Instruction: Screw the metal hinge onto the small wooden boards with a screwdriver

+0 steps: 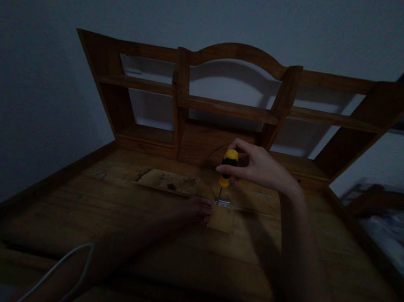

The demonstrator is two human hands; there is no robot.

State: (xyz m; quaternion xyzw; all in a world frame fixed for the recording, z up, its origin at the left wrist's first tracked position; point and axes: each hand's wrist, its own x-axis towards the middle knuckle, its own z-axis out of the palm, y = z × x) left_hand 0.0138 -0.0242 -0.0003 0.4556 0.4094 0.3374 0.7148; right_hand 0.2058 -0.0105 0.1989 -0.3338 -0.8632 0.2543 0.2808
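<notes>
My right hand [250,163] is closed around the yellow and black handle of a screwdriver [228,162], which stands nearly upright. Its metal shaft points down at the left end of a small silver hinge [223,202]. The hinge lies along the edge of a small pale wooden piece [221,219] on the desk top. Low on the left of that piece rests my left hand [199,209], its fingertips beside the hinge and the screwdriver's tip. Those fingers are bent together, and the dim light hides whether anything small is between them.
A rough, broken-edged wooden board [167,181] lies left of the hinge. Behind it rises a wooden shelf unit [228,109] against the wall. A white cord [68,255] loops over my left forearm. White plastic or cloth [393,237] sits beyond the desk's right edge.
</notes>
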